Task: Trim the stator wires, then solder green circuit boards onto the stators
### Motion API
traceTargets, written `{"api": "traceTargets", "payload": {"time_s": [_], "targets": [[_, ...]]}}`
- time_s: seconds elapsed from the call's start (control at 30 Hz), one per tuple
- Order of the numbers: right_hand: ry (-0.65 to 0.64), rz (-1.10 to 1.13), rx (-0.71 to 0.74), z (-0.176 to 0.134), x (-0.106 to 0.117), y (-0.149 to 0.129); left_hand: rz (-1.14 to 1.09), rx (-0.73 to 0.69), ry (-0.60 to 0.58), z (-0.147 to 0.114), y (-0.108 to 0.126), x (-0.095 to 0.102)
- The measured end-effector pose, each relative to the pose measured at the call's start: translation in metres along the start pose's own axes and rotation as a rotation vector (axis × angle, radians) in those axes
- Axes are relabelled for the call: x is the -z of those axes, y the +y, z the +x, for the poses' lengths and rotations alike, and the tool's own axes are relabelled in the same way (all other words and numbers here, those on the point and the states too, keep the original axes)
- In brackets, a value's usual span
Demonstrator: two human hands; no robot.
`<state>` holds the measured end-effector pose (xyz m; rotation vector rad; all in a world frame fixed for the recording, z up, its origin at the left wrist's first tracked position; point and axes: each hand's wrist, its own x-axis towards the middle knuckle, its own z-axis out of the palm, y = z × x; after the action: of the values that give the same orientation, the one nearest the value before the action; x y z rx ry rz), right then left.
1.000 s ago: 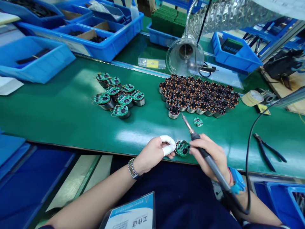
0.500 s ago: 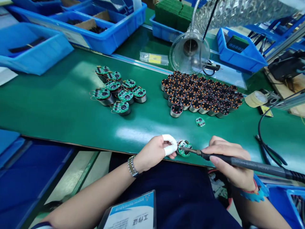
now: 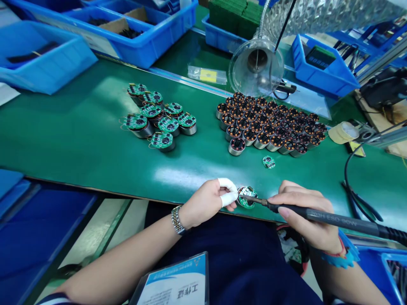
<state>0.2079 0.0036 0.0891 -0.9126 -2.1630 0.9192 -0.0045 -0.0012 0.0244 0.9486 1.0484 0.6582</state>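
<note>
My left hand (image 3: 213, 195), with white covers on thumb and forefinger, is closed at the left edge of a round green circuit board (image 3: 248, 202) that sits on a motor stator near the table's front edge. The exact grip is partly hidden behind the fingertips. In my right hand (image 3: 307, 209) is a soldering iron (image 3: 333, 217), held like a pen. Its tip touches or hovers just over the left half of the board. A loose round circuit board (image 3: 269, 162) lies flat behind the work.
Many bare motor stators (image 3: 262, 140) stand grouped at the back right. Several stators with boards (image 3: 162, 140) stand on the left. A clear extraction funnel (image 3: 256, 70) hangs behind. Blue bins (image 3: 149, 46) line the back, and a black cable (image 3: 348, 169) lies at right.
The view has shifted slightly. Both hands stay at the board, with the soldering iron's tip in nearly the same place; the board appears slightly tilted compared with before.
</note>
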Motion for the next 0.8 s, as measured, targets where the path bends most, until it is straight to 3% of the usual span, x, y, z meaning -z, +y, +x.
{"api": "traceTargets", "payload": {"time_s": [0.8], "targets": [[0.078, 0.028, -0.012, -0.010, 0.012, -0.001, -0.015, -0.016, 0.016, 0.001, -0.004, -0.001]]}}
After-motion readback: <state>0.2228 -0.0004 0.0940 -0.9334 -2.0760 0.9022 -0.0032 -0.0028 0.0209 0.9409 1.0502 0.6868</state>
